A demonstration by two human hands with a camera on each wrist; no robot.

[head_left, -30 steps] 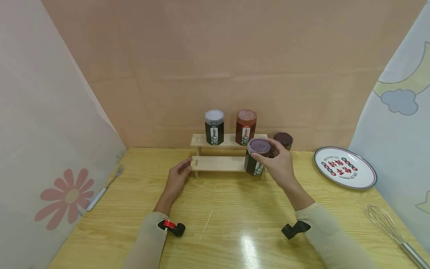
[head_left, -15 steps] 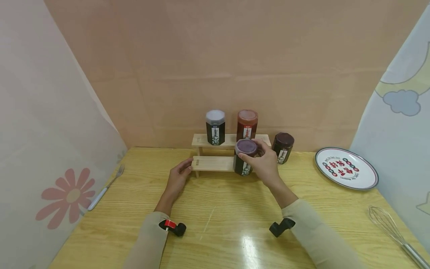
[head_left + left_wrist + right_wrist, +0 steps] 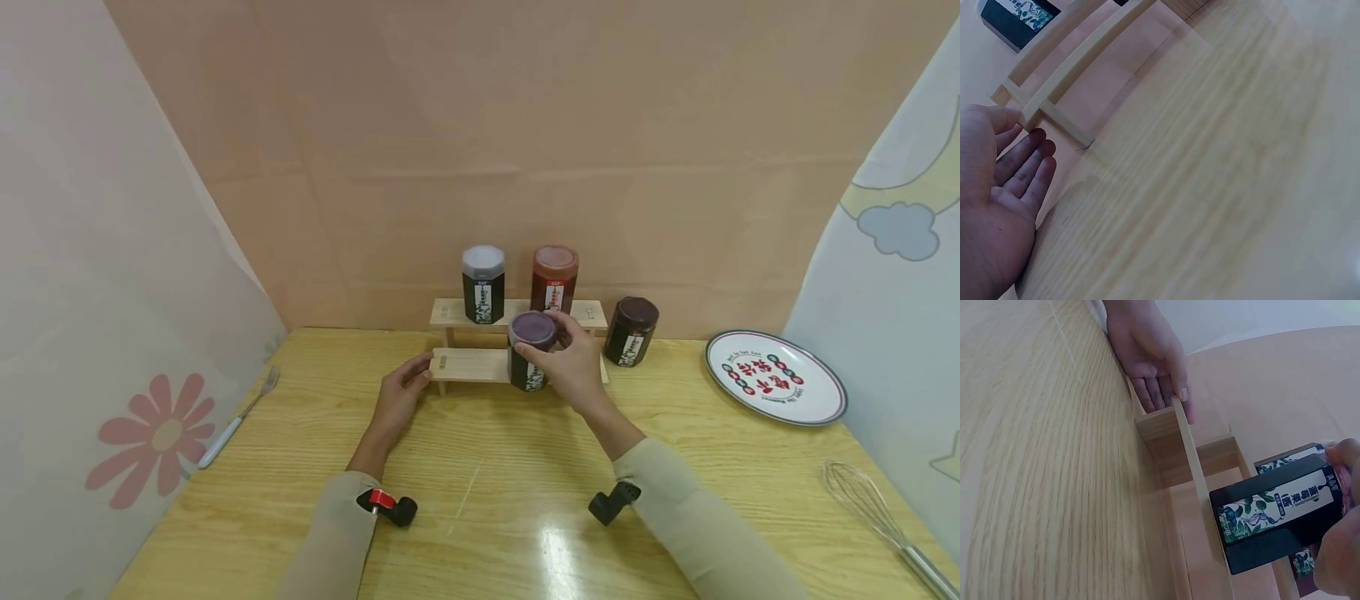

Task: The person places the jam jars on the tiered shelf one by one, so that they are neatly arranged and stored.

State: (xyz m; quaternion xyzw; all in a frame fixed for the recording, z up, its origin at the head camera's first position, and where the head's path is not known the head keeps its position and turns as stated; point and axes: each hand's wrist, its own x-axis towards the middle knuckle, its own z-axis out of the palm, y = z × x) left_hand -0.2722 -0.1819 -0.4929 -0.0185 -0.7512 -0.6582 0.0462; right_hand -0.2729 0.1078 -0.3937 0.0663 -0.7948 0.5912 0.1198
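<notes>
A two-step wooden shelf (image 3: 468, 364) stands near the back wall. My left hand (image 3: 397, 398) holds the left end of its lower step, the thumb over the edge and the fingers beneath. In my right hand (image 3: 579, 373) is a dark jar with a purple lid (image 3: 532, 327), gripped near the top between thumb and fingers. This jar is upright at the middle of the lower step; whether its base touches the wood I cannot tell. On the upper step are a white-lidded jar (image 3: 483, 287) and a red-lidded jar (image 3: 555, 271), the latter partly hidden.
To the right of the shelf stands another dark jar (image 3: 632, 333) on the table. Farther right lies a white plate (image 3: 802, 396) with red lettering, and a whisk (image 3: 862, 504) in front. A fork (image 3: 238, 418) lies at the left edge. Paper walls enclose three sides.
My right hand has carried the purple-lidded jar leftward along the lower step, from its right end to the middle. The dark jar at right has come into full view. My left hand has stayed put.
</notes>
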